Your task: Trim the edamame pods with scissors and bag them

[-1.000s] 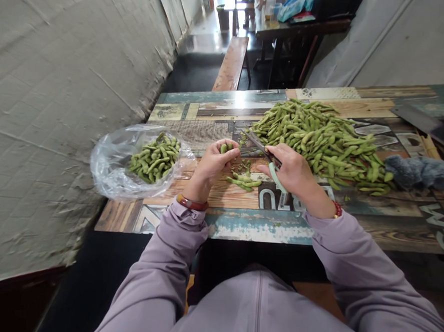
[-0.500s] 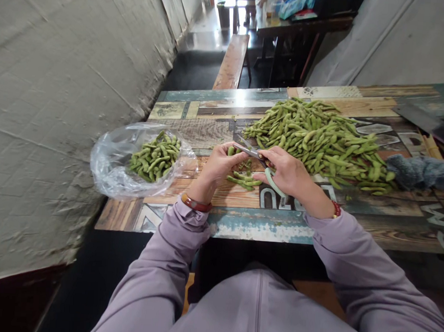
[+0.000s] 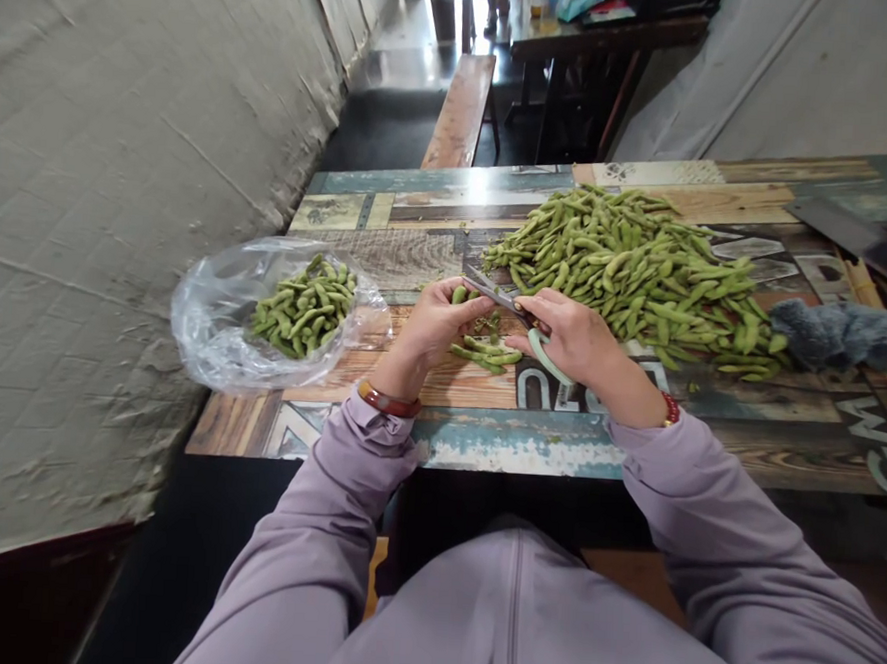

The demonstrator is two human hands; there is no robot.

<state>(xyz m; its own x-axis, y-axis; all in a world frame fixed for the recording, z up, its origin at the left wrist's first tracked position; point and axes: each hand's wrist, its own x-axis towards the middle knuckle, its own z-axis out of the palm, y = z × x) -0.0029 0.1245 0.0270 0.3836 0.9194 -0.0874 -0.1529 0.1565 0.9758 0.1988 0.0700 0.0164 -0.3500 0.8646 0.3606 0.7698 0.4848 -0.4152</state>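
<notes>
My left hand is closed around a green soybean pod, most of which the fingers hide. My right hand grips a pair of scissors with pale green handles, and their blades reach across to the fingertips of my left hand. Under the hands, a few loose pods lie on the table among small trimmings. Beyond my right hand spreads a large heap of soybean pods. To the left, a clear plastic bag lies open with a smaller pile of pods in it.
The table has a patchwork wood print. On its right are a grey cloth and a cleaver-like blade. A rough wall runs along the left. Behind stand a bench and another table.
The whole view has shifted slightly, so the table sits a little higher in the picture. Both hands keep nearly the same pose, with the scissors still at the pod.
</notes>
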